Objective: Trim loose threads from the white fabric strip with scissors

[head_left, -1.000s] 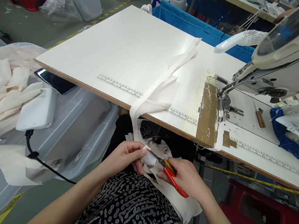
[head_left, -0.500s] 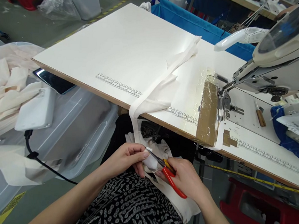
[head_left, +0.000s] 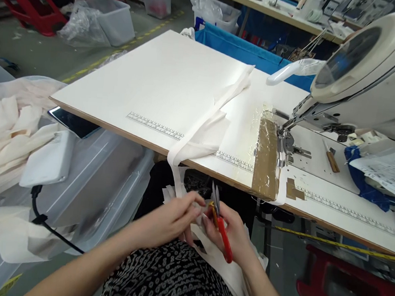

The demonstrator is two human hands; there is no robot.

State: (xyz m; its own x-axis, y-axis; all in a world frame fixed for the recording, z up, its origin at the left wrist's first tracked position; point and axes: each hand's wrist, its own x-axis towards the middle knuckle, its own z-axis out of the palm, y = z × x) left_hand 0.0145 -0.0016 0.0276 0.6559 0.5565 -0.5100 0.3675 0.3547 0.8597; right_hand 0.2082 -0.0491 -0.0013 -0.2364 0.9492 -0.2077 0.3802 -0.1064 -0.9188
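Observation:
In the head view, my right hand (head_left: 235, 232) is wrapped round scissors (head_left: 224, 240) with red and yellow on the handles; their blades point up and away. Close beside it, my left hand (head_left: 177, 217) has its fingertips pinched on a bit of white cloth, somewhat blurred. A long white fabric strip (head_left: 180, 181) runs down off the table edge toward the left hand. Its upper length lies across the white tabletop (head_left: 155, 80). More pale cloth (head_left: 224, 261) drapes over my lap beneath the hands.
The sewing machine (head_left: 372, 85) stands at the right, with a wooden-handled tool (head_left: 332, 160) on its bed. At left, plastic bins hold pale cloth (head_left: 6, 122) and a white power bank (head_left: 47, 158) with a black cable. A red stool (head_left: 340, 289) is at lower right.
The scissors have turned upright and drawn back from the cloth at my left fingertips. My left hand has shifted right, close against the right one. The view has tilted up slightly.

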